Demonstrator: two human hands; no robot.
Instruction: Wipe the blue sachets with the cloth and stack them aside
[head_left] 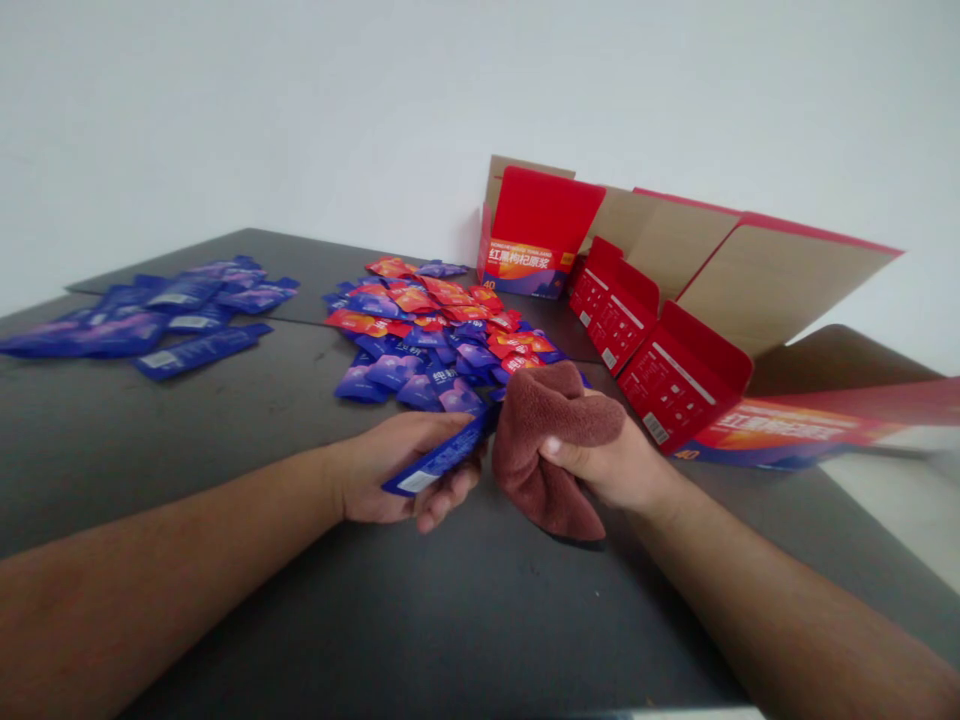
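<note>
My left hand (405, 465) is closed around a blue sachet (442, 458), which slants up to the right with its white label facing me. In my right hand (619, 460) a bunched brown cloth (544, 440) is gripped, thumb on top. The cloth meets the upper end of the sachet, and that end is partly hidden by it. Just beyond both hands lies a heaped pile of red and blue sachets (442, 335). Farther left, a second group of blue sachets (180, 300) is spread on the dark table (300, 610).
At the back stands an open red and blue printed carton (525, 250). Several red cartons (675, 380) with raised flaps line the right side. Another printed carton (795, 430) lies at the right edge, partly blurred. A pale wall (300, 110) closes off the back.
</note>
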